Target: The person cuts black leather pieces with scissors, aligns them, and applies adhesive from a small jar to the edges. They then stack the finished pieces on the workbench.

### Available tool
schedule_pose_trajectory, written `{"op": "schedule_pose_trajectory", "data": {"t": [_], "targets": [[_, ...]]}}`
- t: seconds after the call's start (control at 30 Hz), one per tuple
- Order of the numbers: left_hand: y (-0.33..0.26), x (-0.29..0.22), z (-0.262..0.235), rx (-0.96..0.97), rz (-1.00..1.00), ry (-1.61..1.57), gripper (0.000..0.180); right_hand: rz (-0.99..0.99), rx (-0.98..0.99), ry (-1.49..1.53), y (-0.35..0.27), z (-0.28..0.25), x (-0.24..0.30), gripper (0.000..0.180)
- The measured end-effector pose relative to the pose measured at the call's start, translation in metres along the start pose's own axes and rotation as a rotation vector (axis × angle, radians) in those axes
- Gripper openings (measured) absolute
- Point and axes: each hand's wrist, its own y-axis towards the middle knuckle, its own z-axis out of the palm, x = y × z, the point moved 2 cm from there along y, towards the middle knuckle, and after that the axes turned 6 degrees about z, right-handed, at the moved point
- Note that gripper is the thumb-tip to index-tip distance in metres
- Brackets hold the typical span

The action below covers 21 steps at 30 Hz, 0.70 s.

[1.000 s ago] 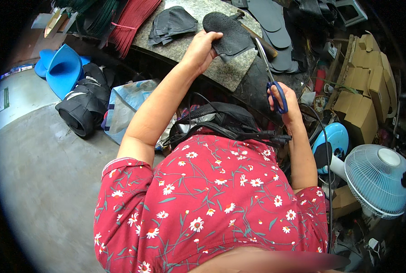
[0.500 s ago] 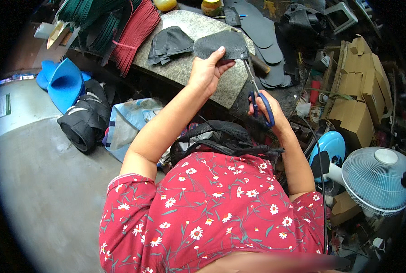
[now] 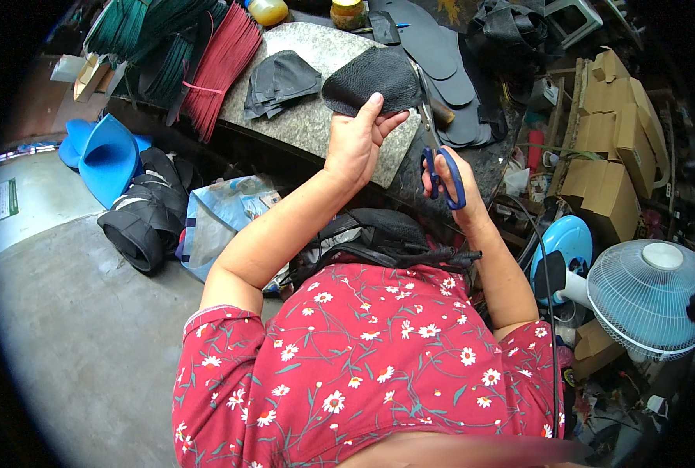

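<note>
Scissors (image 3: 431,137) held in right hand (image 3: 463,196), black piece (image 3: 372,76) in left hand (image 3: 354,146), apparently meeting at its edge

A jar (image 3: 347,14) stands at twelve o'clock, cardboard boxes (image 3: 601,183) at two, a fan (image 3: 645,300) near four, red strips (image 3: 226,54) at eleven.

A dark table (image 3: 484,162) carries grey soles (image 3: 442,61) and a speckled slab (image 3: 304,129) bearing black pieces (image 3: 281,82).
</note>
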Motion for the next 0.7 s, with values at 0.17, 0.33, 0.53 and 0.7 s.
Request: {"op": "schedule_pose_trajectory", "data": {"t": [0.17,0.33,0.53,0.7], "targets": [[0.002,-0.003,-0.006,0.003,-0.009,0.097,0.022,0.035,0.012,-0.029,0.001,-0.003,-0.003,0.036],[0.017,-0.033,-0.028,0.01,0.05,0.159,0.033,0.108,0.03,-0.03,0.004,-0.013,-0.004,0.025],[0.025,-0.054,-0.051,0.23,-0.434,0.054,0.047,0.136,0.058,-0.097,0.01,-0.016,-0.003,0.02],[0.028,-0.037,-0.061,0.205,-0.376,0.46,0.028,0.188,0.127,-0.196,0.02,-0.011,-0.006,0.02]]}}
